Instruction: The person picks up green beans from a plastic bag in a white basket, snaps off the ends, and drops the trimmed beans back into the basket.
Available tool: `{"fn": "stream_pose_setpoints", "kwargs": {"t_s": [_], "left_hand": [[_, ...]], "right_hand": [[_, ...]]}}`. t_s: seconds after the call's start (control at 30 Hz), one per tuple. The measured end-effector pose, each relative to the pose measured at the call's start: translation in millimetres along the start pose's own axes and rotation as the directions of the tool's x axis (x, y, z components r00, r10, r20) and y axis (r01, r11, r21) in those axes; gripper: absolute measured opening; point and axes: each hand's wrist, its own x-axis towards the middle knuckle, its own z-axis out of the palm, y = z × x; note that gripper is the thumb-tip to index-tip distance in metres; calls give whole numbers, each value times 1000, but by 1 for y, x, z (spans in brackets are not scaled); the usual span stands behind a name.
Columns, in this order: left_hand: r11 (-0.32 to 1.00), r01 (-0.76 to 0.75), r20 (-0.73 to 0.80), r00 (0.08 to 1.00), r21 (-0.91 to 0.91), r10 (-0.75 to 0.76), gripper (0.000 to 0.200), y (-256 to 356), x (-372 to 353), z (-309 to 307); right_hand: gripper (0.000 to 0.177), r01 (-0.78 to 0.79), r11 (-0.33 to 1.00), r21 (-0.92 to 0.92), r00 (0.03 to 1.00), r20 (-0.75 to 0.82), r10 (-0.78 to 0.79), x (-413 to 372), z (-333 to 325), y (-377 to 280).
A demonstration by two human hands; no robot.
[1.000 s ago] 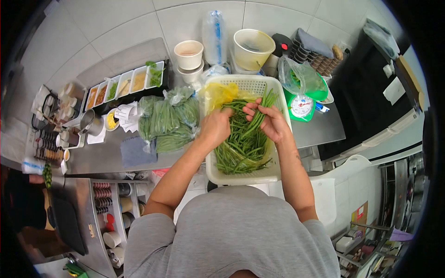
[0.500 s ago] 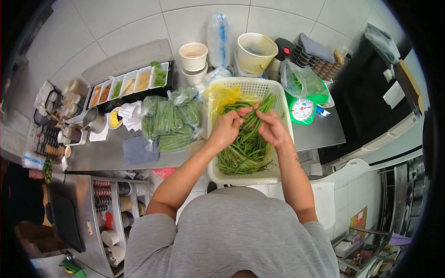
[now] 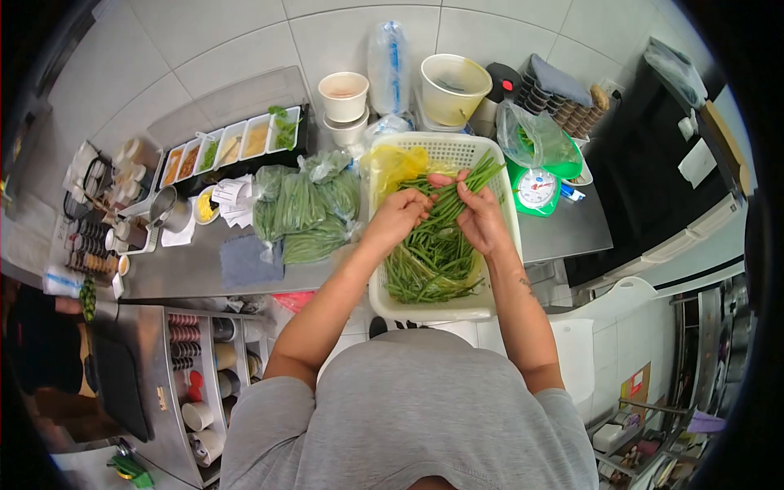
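Observation:
A bunch of long, thin green beans [image 3: 479, 173] is gripped in my right hand [image 3: 482, 222], its thumb lying across the stalks. To its left, my left hand [image 3: 398, 216] is closed, fingertips pinched on bean ends at the near side of the bunch. Both hands are over a white plastic basket [image 3: 505, 278]. Loose green beans [image 3: 433, 265] lie heaped inside it, partly on a clear yellowish bag. A yellow plastic bag [image 3: 398, 166] is bunched up at the basket's back left corner.
Bags of green beans [image 3: 298, 206] lie left of the basket, beside a blue-grey cloth [image 3: 249, 261]. A green scale [image 3: 536, 189] stands at right. Behind are a large tub [image 3: 454, 90] and white tubs [image 3: 343, 96]. A condiment tray [image 3: 233, 147] is at back left.
My right hand has closed around the bunch, which now fans toward the upper right. My left hand has drawn slightly down and left, away from the right fingers.

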Motion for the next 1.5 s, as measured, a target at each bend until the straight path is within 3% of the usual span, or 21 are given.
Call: {"fn": "stream_pose_setpoints", "kwargs": {"t_s": [0.1, 0.2, 0.33, 0.4, 0.6, 0.7, 0.8, 0.93, 1.0, 1.1, 1.2, 1.3, 1.43, 1.5], "left_hand": [[953, -179, 120, 981, 246, 154, 11, -11, 4, -4], [904, -213, 29, 975, 370, 218, 12, -12, 0, 2], [873, -114, -238, 938, 474, 252, 16, -5, -1, 19], [861, -37, -323, 918, 507, 230, 17, -10, 8, 21], [958, 20, -362, 928, 287, 89, 15, -9, 16, 24], [990, 85, -342, 932, -116, -120, 15, -24, 30, 20], [957, 190, -204, 950, -220, -236, 15, -15, 23, 12], [998, -53, -143, 988, -23, 49, 13, -10, 15, 8], [982, -185, -108, 978, -38, 180, 11, -16, 17, 6], [962, -247, -78, 963, 115, 257, 8, -14, 17, 9], [951, -260, -198, 936, 170, 291, 9, -20, 20, 14], [858, -251, -348, 835, 449, 426, 10, -20, 22, 21], [900, -159, -391, 860, 406, 329, 9, -16, 25, 25], [916, -122, -387, 879, 382, 278, 10, -18, 27, 23]], "right_hand": [[12, 3, 1000, 7, 1000, -8, -3, 1, -4, -1], [12, -12, 1000, -3, 1000, 4, 12, 1, 1, -1], [12, 109, 970, -216, 994, 41, -102, 1, 7, 13], [12, 98, 977, -191, 995, 46, -91, 1, 10, 17], [10, 175, 949, -263, 984, 63, -164, 3, 7, 22], [10, 217, 945, -244, 976, 82, -203, 1, 14, 19], [9, 165, 974, -152, 986, 26, -163, 0, 13, 16], [9, 104, 994, 16, 994, -47, -103, 4, 1, 8], [8, 124, 992, 2, 991, -59, -123, 5, -2, 8], [9, 135, 990, -47, 988, -65, -138, 6, -2, 11], [9, 107, 991, -81, 993, -33, -110, 5, 3, 11], [10, 128, 977, -170, 992, 3, -129, 2, 8, 15], [11, 164, 963, -214, 986, 12, -166, 3, 10, 19], [11, 136, 990, -43, 990, -23, -137, 2, 7, 14]]}}
